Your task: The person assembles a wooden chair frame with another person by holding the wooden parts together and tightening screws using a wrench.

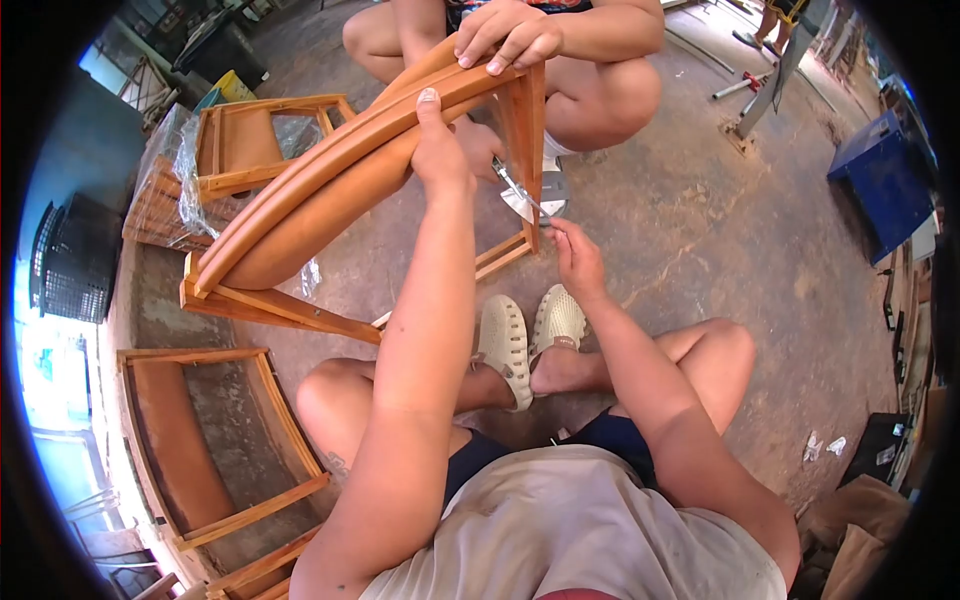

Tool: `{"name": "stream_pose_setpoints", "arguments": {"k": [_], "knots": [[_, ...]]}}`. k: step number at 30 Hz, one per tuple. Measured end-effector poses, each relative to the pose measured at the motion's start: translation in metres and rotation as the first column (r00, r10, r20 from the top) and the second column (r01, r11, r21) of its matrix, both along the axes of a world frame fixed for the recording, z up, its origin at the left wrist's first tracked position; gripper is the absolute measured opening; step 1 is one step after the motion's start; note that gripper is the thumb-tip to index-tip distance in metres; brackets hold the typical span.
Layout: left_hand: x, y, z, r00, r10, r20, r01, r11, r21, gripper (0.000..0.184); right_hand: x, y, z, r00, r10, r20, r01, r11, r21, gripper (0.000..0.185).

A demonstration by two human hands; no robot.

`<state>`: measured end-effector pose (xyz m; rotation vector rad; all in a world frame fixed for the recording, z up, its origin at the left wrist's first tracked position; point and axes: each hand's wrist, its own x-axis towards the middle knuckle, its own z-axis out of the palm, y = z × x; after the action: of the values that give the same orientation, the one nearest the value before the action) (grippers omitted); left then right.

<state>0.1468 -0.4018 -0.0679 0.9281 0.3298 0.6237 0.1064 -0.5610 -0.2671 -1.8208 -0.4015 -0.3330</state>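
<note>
Upholstered wooden chair frame (pixel 325 210): 11 o'clock, tilted. Co-worker's hand (pixel 508 35): over its top rail (pixel 318 162), 12 o'clock, apparently bracing. Left hand (pixel 440 152): partly closed on the frame, apparently for steadiness. Right hand (pixel 580 265): fingertips pinched on a slim metal tool (pixel 520 190) beside the side post (pixel 534 130).

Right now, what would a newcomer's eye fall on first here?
Probably the big wooden frame with its brown pad, tilted across the upper left of centre, the left hand and another person's hand on its upper part. Next, the metal tool by the frame's right upright, with the right hand near its lower end. Then the blue box at upper right.
</note>
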Motion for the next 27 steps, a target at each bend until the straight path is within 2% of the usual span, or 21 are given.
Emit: {"name": "stream_pose_setpoints", "arguments": {"k": [5, 10, 27], "knots": [[0.010, 0.004, -0.009, 0.998, 0.039, 0.052, -0.040, 0.999, 0.027, 0.051, 0.004, 0.000, 0.003, 0.999, -0.013, -0.048, 0.008, 0.996, -0.092, 0.022], [0.017, 0.010, -0.019, 0.996, 0.081, 0.023, -0.083, 0.991, 0.101, 0.050, 0.006, 0.003, -0.001, 0.999, -0.004, -0.038, 0.001, 0.997, -0.072, 0.022], [0.007, 0.002, -0.008, 0.999, 0.013, 0.040, -0.015, 0.998, 0.057, 0.051, 0.006, 0.004, -0.010, 1.000, 0.017, -0.018, -0.017, 1.000, -0.020, 0.024]]}}
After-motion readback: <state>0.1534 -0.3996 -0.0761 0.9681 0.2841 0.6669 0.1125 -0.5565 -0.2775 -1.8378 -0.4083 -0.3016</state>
